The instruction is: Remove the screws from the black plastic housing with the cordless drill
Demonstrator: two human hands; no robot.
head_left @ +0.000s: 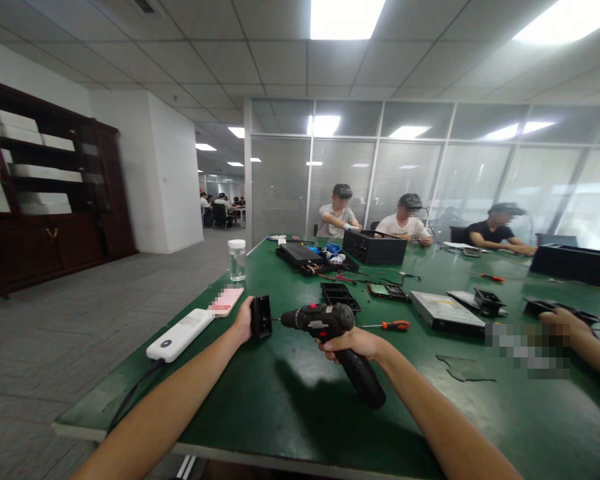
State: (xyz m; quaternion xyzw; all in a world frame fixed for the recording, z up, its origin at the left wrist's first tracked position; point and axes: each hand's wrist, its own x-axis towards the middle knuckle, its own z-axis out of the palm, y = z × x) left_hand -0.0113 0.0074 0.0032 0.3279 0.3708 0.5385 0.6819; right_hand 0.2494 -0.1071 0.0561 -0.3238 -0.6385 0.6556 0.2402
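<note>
My right hand (350, 343) is wrapped round the grip of a black cordless drill (325, 320), its chuck pointing left. A thin bit runs from the chuck to a small black box-shaped part (263, 317); whether the tip touches a screw is too small to tell. That part stands on its side with its open face toward the drill, gripped along its left edge by my left hand (245, 320). Behind the drill lie a black plastic frame (340, 297) and an orange-handled screwdriver (395, 325).
Left of my hands lie a white power bank (180, 335) with a cable and a pink phone (227, 301); a clear jar (237, 260) stands behind. An optical drive (447, 313), circuit board (387, 291) and black case (375, 247) are rightward. A co-worker's hand (563, 327) is at right.
</note>
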